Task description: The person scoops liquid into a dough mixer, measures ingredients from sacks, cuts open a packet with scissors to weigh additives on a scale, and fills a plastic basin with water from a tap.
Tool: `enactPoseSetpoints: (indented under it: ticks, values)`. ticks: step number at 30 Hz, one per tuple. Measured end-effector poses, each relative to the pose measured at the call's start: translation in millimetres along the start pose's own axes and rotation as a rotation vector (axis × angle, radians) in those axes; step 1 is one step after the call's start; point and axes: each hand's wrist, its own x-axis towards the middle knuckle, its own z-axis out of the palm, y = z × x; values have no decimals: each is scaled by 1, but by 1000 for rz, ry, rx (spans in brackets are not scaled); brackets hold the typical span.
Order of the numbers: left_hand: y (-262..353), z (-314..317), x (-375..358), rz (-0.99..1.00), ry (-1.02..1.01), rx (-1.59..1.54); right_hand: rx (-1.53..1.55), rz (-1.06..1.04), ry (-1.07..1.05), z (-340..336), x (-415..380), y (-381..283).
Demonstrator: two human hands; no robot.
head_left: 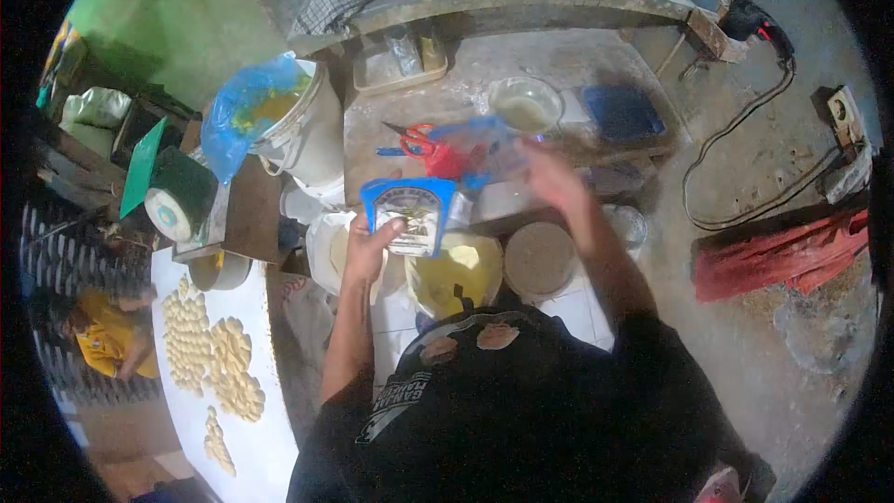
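Packet, flat, printed blue and white [421, 221], held roughly upright in left hand [367, 251], gripped at its left side, above pale-yellow tub [484, 284]. Right hand [556, 179] blurred, just beside crumpled translucent blue plastic [498, 144]; cannot tell whether gripping. Red-handled scissors [416, 138] lie farther off on grey-brown worktop [601, 58]. Step in hand: probably readying packet; whether opened, cannot tell. Next move likely calls for steady left hold, right hand free.

The black shirt [549, 410] reads "GANJA…" (partly blurred); the blue packet [421, 224] is illegible.
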Motion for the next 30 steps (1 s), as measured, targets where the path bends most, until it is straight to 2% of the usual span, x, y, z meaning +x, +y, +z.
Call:
enactPoseSetpoints:
  ticks: [1,2,4,5,7,8,10,13,16,22,25,28,30]
  values:
    - [-6,-7,-3,3,6,-3,-191,-63,146,-1,0,-33]
    - [-18,-21,-8,11,33,12,-356,-301,282,-9,6,-49]
    - [-18,-22,-25,18,119,50,-575,-431,386,-39,38,-88]
    - [-23,-26,-33,18,127,46,-580,-426,380,-57,57,-104]
    - [-38,-45,-49,-81,205,59,-1359,-637,590,-85,85,-124]
    - [-42,-50,-55,-86,236,63,-1361,-637,581,-79,87,-125]
    - [-46,-56,-69,-76,290,38,-1580,-612,440,-73,92,-128]
    - [-47,-63,-83,-82,348,-18,-1655,-673,306,-82,116,-119]
    - [-47,-71,-91,-90,377,1,-1703,-587,299,-72,117,-118]
    - [-33,-66,-93,-87,442,38,-1779,-583,223,-32,105,-136]
    - [-36,-72,-87,-79,436,-12,-1767,-673,338,-19,103,-140]
    - [-40,-75,-87,-79,400,-2,-1864,-577,237,-25,109,-132]
    - [-41,-77,-83,-68,408,-15,-1802,-615,288,-15,104,-137]
